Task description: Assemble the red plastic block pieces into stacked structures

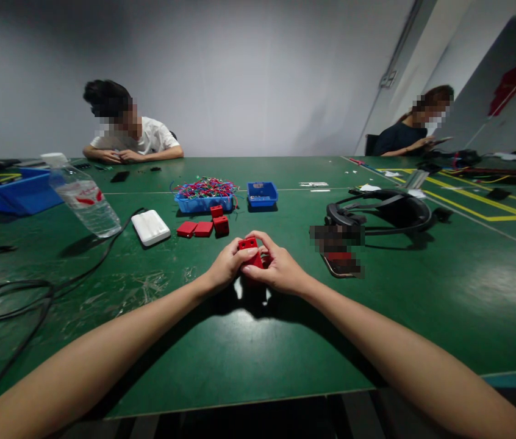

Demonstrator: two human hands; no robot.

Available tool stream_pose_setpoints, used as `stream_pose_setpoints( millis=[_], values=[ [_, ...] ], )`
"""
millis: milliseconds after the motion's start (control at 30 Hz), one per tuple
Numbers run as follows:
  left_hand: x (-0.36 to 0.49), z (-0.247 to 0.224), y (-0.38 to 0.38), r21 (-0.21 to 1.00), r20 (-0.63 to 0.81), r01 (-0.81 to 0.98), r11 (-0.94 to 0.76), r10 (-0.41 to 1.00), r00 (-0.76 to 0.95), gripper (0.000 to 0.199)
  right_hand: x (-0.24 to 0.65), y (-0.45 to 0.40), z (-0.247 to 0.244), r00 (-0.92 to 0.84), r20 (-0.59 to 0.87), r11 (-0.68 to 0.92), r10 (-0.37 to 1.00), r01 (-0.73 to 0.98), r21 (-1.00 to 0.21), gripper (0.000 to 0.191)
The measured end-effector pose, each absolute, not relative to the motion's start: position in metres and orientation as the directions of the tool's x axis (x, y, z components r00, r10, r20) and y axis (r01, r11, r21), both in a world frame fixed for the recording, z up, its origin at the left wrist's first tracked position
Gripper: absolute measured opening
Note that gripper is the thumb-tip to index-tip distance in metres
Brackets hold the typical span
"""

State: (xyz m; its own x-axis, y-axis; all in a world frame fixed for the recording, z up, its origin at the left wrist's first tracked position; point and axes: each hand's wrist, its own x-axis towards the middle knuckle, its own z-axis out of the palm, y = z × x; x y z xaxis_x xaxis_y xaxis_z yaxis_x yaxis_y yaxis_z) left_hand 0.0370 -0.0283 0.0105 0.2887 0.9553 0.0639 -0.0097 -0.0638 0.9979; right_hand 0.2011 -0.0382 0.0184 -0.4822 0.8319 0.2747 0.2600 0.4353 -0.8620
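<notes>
I find the left hand and right hand closed around one red block at centre frame, judged mid-work, while loose blocks lie above-left on the worktop near the wire tray, finished or untouched I cannot tell.

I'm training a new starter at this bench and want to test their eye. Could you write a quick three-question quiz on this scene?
1. True or false: the left hand and the right hand are both on one red block.
2. What is heaped in the wider blue tray past the hands?
a) white paper
b) coloured wires
c) bottle caps
3. Fill in: the clear bottle is to the ___ of the white device.

Key: 1 true; 2 b; 3 left
</notes>
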Motion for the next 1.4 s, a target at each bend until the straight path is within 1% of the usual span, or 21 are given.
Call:
stream_pose_setpoints(
  millis=[233, 667, 767, 867, 967, 1100, 1200, 1333, 1400],
  values=[
    [0.037, 0.013, -0.030, 0.998, 0.062, -0.033, -0.055, 0.958, 0.282, 0.042, 0.199, -0.040, 0.020, -0.458, 0.293, 0.451, 0.839, 0.284, -0.846, 0.060],
    [0.037, 0.011, -0.030, 0.995, 0.070, -0.093, -0.040, 0.937, 0.343, 0.038, 0.197, -0.040, 0.021, -0.448, 0.288, 0.439, 0.846, 0.280, -0.854, 0.059],
    [0.037, 0.007, -0.029, 0.995, 0.100, -0.056, -0.088, 0.949, 0.297, 0.042, 0.198, -0.040, 0.020, -0.452, 0.293, 0.435, 0.843, 0.250, -0.865, 0.059],
    [0.033, 0.004, -0.025, 0.990, 0.120, 0.039, -0.138, 0.946, 0.300, 0.047, 0.198, -0.041, 0.018, -0.438, 0.292, 0.426, 0.850, 0.246, -0.871, 0.062],
    [0.028, 0.004, -0.021, 0.976, 0.147, 0.103, -0.193, 0.926, 0.347, 0.050, 0.199, -0.042, 0.017, -0.419, 0.311, 0.451, 0.853, 0.293, -0.843, 0.066],
    [0.023, 0.005, -0.017, 0.966, 0.176, 0.113, -0.232, 0.913, 0.368, 0.053, 0.200, -0.041, 0.017, -0.442, 0.319, 0.488, 0.838, 0.348, -0.801, 0.073],
    [0.023, 0.004, -0.017, 0.966, 0.180, 0.114, -0.234, 0.917, 0.355, 0.053, 0.202, -0.041, 0.019, -0.463, 0.336, 0.521, 0.820, 0.359, -0.775, 0.074],
    [0.023, 0.005, -0.017, 0.970, 0.187, 0.082, -0.229, 0.916, 0.356, 0.055, 0.203, -0.039, 0.017, -0.445, 0.432, 0.602, 0.784, 0.376, -0.705, 0.073],
    [0.023, 0.005, -0.018, 0.977, 0.168, 0.063, -0.203, 0.919, 0.357, 0.057, 0.204, -0.037, 0.014, -0.459, 0.478, 0.653, 0.749, 0.386, -0.652, 0.078]
  ],
)
